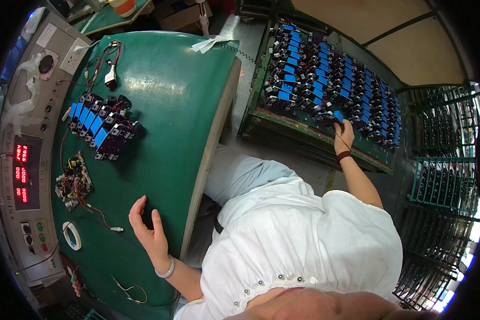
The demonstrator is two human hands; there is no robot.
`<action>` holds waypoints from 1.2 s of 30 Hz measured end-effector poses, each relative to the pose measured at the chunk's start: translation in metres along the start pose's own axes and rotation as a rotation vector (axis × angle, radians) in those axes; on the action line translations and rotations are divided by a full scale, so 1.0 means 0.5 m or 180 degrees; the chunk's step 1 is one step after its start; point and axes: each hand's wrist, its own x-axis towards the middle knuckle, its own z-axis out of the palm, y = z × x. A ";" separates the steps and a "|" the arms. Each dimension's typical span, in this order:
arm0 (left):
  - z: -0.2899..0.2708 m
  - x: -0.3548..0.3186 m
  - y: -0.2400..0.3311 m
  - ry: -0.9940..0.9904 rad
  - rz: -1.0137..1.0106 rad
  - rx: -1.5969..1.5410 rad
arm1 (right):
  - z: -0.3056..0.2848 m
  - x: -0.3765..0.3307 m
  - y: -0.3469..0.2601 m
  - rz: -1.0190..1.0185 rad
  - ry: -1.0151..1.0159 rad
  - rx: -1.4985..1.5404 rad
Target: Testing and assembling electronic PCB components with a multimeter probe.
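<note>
My right hand (344, 137) reaches out over the rack cart at the right, its fingers closed on a black component with a blue top (338, 116). Rows of similar black-and-blue components (321, 69) stand on the cart beside it. Over the green bench my left hand (150, 230) is held with thumb and fingers apart and nothing in it. Farther up the bench stands a cluster of several black-and-blue components (97, 127). Between that cluster and my left hand lies a bare circuit board (74, 181) with wires.
A test console (28, 170) with red digital displays borders the bench's left side. A white tape roll (71, 236), a white plug with cable (111, 77) and a thin probe lead (128, 292) lie on the bench. Green racks (444, 184) line the far right.
</note>
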 end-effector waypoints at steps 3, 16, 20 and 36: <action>0.000 0.002 0.001 -0.0002 0.0004 -0.0030 | 0.021 -0.014 -0.004 -0.0063 -0.0263 -0.0078; 0.000 -0.002 -0.008 -0.0001 -0.0012 -0.0125 | 0.091 -0.002 -0.050 -0.0319 -0.0382 -0.0311; 0.001 0.002 0.001 0.0008 -0.0006 -0.0005 | 0.100 0.007 -0.047 -0.0266 -0.0608 -0.0078; -0.001 0.001 0.005 -0.0005 0.0062 0.0115 | 0.142 -0.028 -0.103 0.0509 -0.0161 0.0202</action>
